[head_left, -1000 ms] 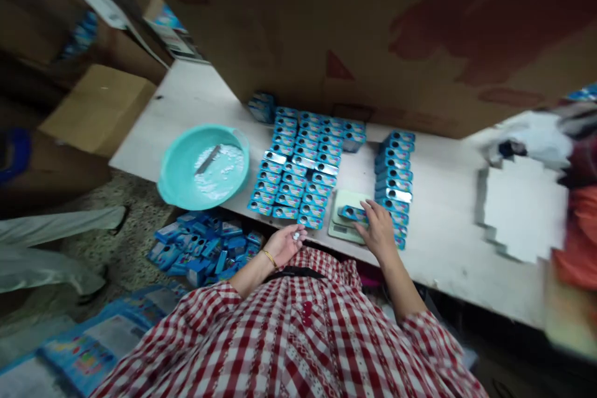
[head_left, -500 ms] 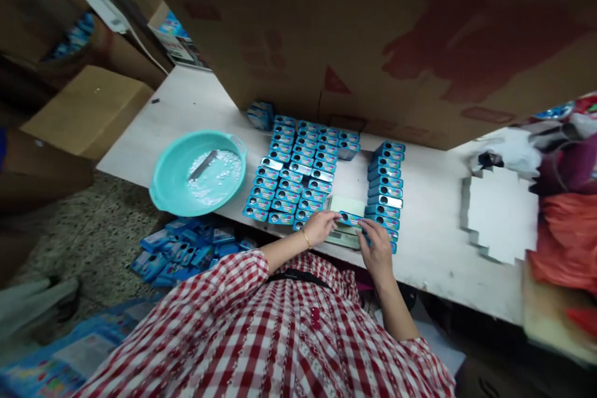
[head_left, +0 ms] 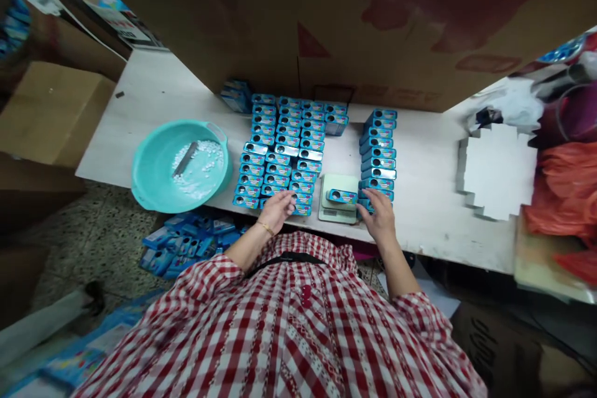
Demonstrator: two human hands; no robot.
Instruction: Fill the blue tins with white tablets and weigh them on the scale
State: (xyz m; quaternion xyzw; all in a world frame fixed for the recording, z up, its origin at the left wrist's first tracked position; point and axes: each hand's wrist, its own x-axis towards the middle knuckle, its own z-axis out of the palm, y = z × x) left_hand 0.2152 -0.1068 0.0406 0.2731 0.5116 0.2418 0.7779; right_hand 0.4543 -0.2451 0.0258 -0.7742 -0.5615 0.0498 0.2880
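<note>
One blue tin (head_left: 342,196) rests on a small pale green scale (head_left: 330,214) near the table's front edge. My right hand (head_left: 379,214) is just right of the scale, its fingers apart at the front of the right column of blue tins (head_left: 379,153). To the left, my left hand (head_left: 278,208) reaches the front of the left block of blue tins (head_left: 278,169). Its thumb and fingers come together there, and whether they hold a tin is too small to tell.
A turquoise basin (head_left: 144,189) with white pellets and a grey bar stands on the left. A large cardboard box (head_left: 261,31) walls off the back. White flattened card (head_left: 497,171) and red plastic bags (head_left: 564,189) are at the right.
My left hand has moved left from the scale to the left block. The tin that was between both hands lies on the scale, released. The camera view has shifted.
</note>
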